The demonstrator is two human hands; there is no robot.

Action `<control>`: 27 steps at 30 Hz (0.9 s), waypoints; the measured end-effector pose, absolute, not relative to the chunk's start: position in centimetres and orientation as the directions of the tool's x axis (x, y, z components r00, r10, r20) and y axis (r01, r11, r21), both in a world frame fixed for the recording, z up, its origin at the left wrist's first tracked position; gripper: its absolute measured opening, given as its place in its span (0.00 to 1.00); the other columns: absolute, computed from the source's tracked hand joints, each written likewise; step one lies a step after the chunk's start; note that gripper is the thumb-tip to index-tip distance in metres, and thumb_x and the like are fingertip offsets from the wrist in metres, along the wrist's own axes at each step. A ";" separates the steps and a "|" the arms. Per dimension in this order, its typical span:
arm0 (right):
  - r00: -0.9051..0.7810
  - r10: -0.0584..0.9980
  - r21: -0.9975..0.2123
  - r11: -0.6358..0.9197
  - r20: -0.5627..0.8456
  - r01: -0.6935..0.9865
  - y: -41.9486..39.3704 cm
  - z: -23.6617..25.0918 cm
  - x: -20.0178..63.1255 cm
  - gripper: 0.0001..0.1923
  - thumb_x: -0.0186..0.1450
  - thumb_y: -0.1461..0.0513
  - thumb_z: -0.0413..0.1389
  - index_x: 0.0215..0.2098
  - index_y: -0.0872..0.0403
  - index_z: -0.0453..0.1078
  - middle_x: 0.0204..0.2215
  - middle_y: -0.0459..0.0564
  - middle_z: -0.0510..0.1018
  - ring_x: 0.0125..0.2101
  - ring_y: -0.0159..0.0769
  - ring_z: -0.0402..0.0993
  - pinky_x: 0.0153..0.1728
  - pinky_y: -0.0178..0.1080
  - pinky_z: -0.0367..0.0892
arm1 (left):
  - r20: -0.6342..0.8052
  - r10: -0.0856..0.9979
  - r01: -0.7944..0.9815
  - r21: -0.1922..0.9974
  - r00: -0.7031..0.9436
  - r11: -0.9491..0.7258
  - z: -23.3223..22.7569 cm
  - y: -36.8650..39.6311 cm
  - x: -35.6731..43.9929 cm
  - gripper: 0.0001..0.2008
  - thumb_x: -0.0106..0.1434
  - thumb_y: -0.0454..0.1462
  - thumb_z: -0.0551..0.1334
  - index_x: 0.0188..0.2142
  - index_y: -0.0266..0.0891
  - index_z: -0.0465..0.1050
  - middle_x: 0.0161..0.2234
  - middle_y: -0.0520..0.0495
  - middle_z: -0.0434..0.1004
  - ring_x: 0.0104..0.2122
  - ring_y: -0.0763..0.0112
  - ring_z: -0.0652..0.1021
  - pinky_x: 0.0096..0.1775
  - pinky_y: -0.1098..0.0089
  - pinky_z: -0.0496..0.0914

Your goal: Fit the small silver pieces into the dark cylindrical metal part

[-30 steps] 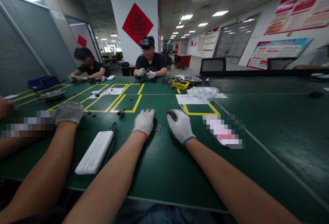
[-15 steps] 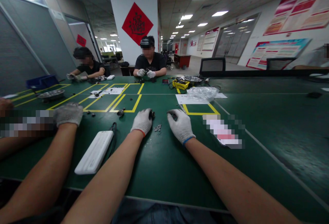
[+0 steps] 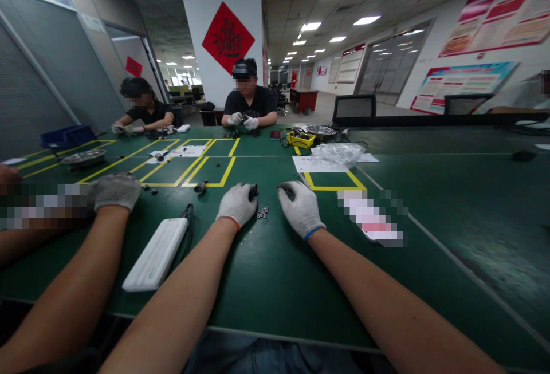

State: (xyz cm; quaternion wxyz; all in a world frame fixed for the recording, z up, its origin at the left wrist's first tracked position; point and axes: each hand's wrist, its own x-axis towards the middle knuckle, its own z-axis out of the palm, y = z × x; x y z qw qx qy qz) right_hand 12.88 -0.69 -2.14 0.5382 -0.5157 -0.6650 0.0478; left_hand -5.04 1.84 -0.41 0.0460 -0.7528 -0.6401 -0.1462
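Lying between both gloved hands: small metal rings point(image 3: 263, 212), cluster's long axis running left-right on green bench point(image 3: 275, 282). Left hand point(image 3: 236, 204) grip closed on dark part point(image 3: 254, 192); right hand point(image 3: 301, 209) curled around another dark piece point(image 3: 290, 193).

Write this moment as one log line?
left hand: holds small dark part | right hand: holds dark part | small metal rings: between hands, on green table
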 end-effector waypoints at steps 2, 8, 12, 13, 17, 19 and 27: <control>0.110 0.734 -0.616 0.469 0.671 0.633 -0.7 -2.1 12.9 0.10 0.65 0.60 0.55 0.35 0.53 0.78 0.33 0.53 0.82 0.34 0.40 0.77 0.39 0.40 0.73 | 0.258 0.947 0.973 0.077 0.191 -0.218 -0.3 1.6 -4.9 0.16 0.69 0.42 0.57 0.51 0.41 0.77 0.45 0.39 0.79 0.47 0.55 0.79 0.48 0.62 0.74; 0.106 0.741 -0.623 0.466 0.662 0.629 -0.6 -2.2 12.8 0.09 0.65 0.60 0.55 0.35 0.53 0.79 0.33 0.53 0.81 0.34 0.40 0.77 0.39 0.40 0.72 | 0.235 0.949 0.974 0.032 0.210 -0.224 -0.2 1.3 -4.6 0.17 0.70 0.42 0.55 0.50 0.41 0.78 0.51 0.38 0.79 0.51 0.55 0.77 0.50 0.60 0.72; 0.100 0.750 -0.625 0.461 0.654 0.630 -0.6 -2.2 12.8 0.09 0.65 0.61 0.56 0.35 0.53 0.78 0.32 0.52 0.81 0.33 0.40 0.77 0.39 0.40 0.72 | 0.218 0.945 0.962 0.064 0.244 -0.264 -0.7 1.6 -4.2 0.19 0.72 0.43 0.52 0.54 0.44 0.75 0.58 0.40 0.76 0.56 0.54 0.75 0.54 0.56 0.70; 0.098 0.750 -0.623 0.461 0.654 0.632 -0.6 -2.2 12.8 0.09 0.65 0.60 0.56 0.35 0.52 0.78 0.32 0.52 0.81 0.33 0.40 0.77 0.39 0.40 0.72 | 0.214 0.943 0.959 0.070 0.255 -0.275 -0.9 1.9 -4.0 0.19 0.72 0.44 0.52 0.55 0.45 0.75 0.59 0.41 0.75 0.57 0.54 0.74 0.56 0.55 0.69; 0.093 0.749 -0.617 0.461 0.656 0.638 -0.6 -2.2 12.8 0.09 0.65 0.60 0.55 0.35 0.52 0.78 0.33 0.52 0.81 0.34 0.40 0.77 0.39 0.40 0.72 | 0.155 0.961 0.965 0.090 0.231 -0.246 -1.4 3.7 -3.5 0.22 0.73 0.44 0.48 0.61 0.46 0.70 0.66 0.41 0.67 0.65 0.55 0.67 0.62 0.52 0.63; 0.090 0.753 -0.618 0.458 0.652 0.639 -0.6 -2.2 12.8 0.09 0.65 0.60 0.55 0.35 0.52 0.78 0.33 0.52 0.81 0.34 0.40 0.77 0.39 0.40 0.72 | 0.107 0.972 0.971 0.098 0.208 -0.218 -1.6 5.2 -3.4 0.24 0.73 0.43 0.47 0.63 0.45 0.67 0.68 0.40 0.65 0.67 0.55 0.65 0.64 0.50 0.60; 0.099 0.766 -0.644 0.455 0.635 0.615 -0.5 -2.5 12.8 0.11 0.65 0.59 0.54 0.34 0.53 0.78 0.32 0.53 0.81 0.33 0.41 0.77 0.38 0.42 0.73 | 0.070 0.977 0.973 0.104 0.202 -0.208 -1.1 11.4 -3.7 0.26 0.72 0.44 0.46 0.65 0.42 0.63 0.70 0.40 0.61 0.68 0.57 0.62 0.65 0.52 0.58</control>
